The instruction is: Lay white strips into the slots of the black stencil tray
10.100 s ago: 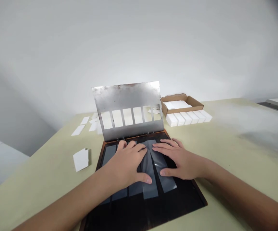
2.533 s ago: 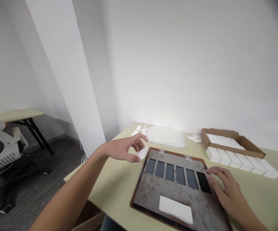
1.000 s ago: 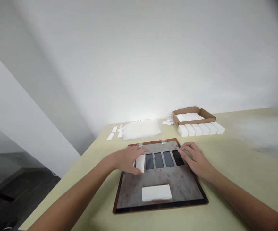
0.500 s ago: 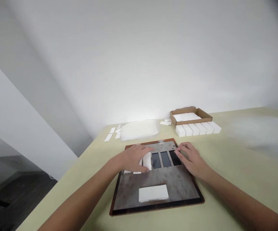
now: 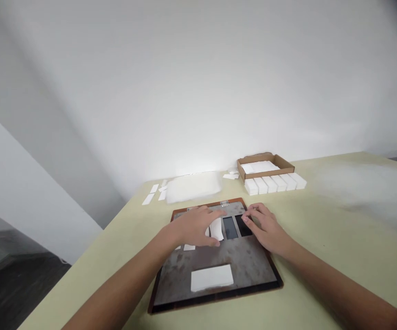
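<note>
A grey metal-looking plate [image 5: 198, 256] with a row of rectangular slots lies on a brown-edged clipboard [image 5: 278, 276]. Over the row, my left hand [image 5: 194, 225] has its thumb and forefinger at the two ends of a slightly curved white card [image 5: 216, 229]. White pieces show in the slots under that hand, partly hidden by it. To its right, two dark slots [image 5: 230, 228] show. My right hand [image 5: 267, 229] is at the rightmost slot, its thumb and fingertips pinched together; what they hold, if anything, is hidden. A white rectangle [image 5: 212, 277] sits low on the plate.
Behind the clipboard, several white card stacks [image 5: 275, 184] line up before a cardboard tray [image 5: 284, 162] holding white sheets. A blurred pale patch [image 5: 194, 187] lies further left, with loose white cards [image 5: 148, 199] beside it. The wall rises behind the yellowish table [image 5: 322, 238].
My left hand has shifted one slot to the right along the plate, and a white card now covers a slot that was dark. My right hand stays by the rightmost slot. The view has turned slightly.
</note>
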Motion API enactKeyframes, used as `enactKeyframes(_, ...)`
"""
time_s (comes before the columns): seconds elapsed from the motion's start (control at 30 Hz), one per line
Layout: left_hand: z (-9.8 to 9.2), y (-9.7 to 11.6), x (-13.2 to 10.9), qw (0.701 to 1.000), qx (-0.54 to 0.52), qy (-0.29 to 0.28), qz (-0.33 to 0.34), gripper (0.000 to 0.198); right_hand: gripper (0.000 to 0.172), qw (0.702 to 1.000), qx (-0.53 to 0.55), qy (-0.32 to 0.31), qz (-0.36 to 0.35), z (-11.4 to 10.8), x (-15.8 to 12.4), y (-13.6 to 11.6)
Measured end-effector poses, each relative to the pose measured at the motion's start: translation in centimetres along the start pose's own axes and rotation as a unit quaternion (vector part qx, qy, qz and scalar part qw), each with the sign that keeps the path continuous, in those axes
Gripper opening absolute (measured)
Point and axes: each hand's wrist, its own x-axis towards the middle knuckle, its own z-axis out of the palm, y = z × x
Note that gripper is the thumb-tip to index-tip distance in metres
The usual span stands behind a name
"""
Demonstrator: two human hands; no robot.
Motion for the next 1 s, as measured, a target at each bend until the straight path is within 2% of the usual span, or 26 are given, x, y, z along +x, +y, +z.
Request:
enactKeyframes(0.67,0.6,0.0,0.4,0.999,0.001,0.029,-0.022,0.099,0.034,1.0,0.003,0.008,-0.001,0.0,-0.1,-0.7)
enactKeyframes(0.87,1.0,1.3,1.7,0.998,-0.01,0.063,-0.022,0.093,0.032,1.0,0.003,0.009,-0.005,0.0,-0.1,-0.7)
enactKeyframes(1.0,1.8,1.9,2.5,0.996,-0.011,0.082,-0.015,0.1,0.031,1.0,-0.002,0.011,-0.007,-0.1,0.0,-0.4)
